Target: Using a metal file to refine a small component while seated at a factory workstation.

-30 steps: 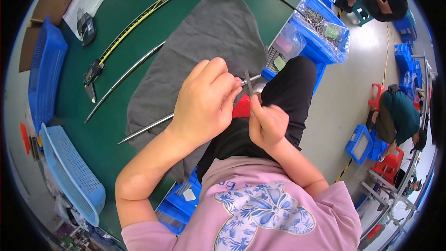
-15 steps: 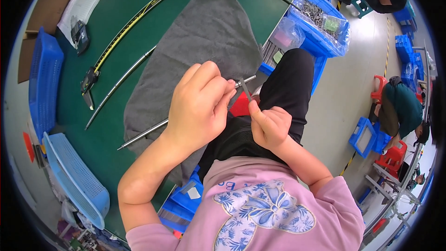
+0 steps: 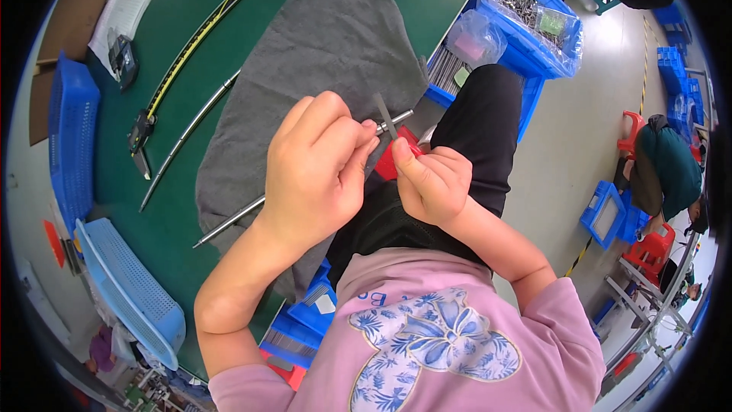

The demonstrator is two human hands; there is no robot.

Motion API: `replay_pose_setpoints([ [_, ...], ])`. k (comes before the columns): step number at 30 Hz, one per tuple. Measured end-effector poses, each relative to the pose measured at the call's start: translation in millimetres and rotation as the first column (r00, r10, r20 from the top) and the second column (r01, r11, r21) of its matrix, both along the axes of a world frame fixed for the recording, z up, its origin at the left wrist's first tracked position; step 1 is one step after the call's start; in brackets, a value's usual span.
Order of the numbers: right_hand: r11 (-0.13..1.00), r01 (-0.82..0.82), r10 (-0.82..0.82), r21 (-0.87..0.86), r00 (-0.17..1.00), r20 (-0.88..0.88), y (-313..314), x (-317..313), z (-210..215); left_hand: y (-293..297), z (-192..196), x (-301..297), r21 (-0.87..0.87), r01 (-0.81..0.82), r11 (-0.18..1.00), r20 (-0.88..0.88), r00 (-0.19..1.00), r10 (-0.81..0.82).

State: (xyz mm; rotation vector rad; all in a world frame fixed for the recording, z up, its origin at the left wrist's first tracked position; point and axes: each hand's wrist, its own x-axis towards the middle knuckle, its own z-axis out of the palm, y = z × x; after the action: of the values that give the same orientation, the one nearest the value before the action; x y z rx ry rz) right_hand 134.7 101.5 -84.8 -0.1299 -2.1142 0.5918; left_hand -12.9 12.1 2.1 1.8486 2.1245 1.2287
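My left hand point(image 3: 316, 172) is closed around a slim shiny metal rod point(image 3: 231, 221), whose stepped end sticks out past my fingertips to the right. Between the thumb and fingers of my right hand point(image 3: 433, 187) is a thin flat grey file-like strip point(image 3: 386, 116). It lies across the rod's protruding end, just beyond the left fingertips; contact is hard to make out. Beneath both hands a grey cloth point(image 3: 320, 38) covers the table edge and hangs toward my lap. A second metal rod point(image 3: 187, 141) rests on the green table, left of the cloth.
A digital caliper point(image 3: 140, 137) lies on the green table point(image 3: 206, 0). Blue baskets point(image 3: 130, 282) line the left side. At right stand blue bins point(image 3: 526, 11) with bagged metal parts. A red object point(image 3: 396, 156) shows behind the strip. Other people sit farther right.
My right hand has moved up and left, and the strip now extends farther beyond the rod. The left hand keeps its grip on the rod. The whole view has shifted slightly.
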Motion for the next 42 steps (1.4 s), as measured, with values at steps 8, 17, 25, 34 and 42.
replay_pose_setpoints([
  [8,0.999,0.028,-0.029,0.042,0.999,0.024,2,-4,8,0,-1,1,0.005,0.0,1.0,0.009,1.0,0.0],
  [17,0.999,0.02,-0.02,0.033,1.0,-0.004,2,-6,6,0,-1,1,0.003,0.002,1.0,0.005,1.0,-0.002],
  [25,0.998,0.027,-0.026,0.064,1.0,-0.011,6,-9,9,0,-2,1,0.003,0.002,1.0,0.0,1.0,-0.002],
  [34,0.998,0.025,-0.026,0.063,1.0,0.01,8,-8,12,1,0,1,0.0,0.011,1.0,-0.002,1.0,-0.011],
  [42,0.998,-0.001,-0.001,0.063,1.0,0.018,4,5,-5,1,-1,0,-0.003,-0.015,1.0,0.013,1.0,0.015],
])
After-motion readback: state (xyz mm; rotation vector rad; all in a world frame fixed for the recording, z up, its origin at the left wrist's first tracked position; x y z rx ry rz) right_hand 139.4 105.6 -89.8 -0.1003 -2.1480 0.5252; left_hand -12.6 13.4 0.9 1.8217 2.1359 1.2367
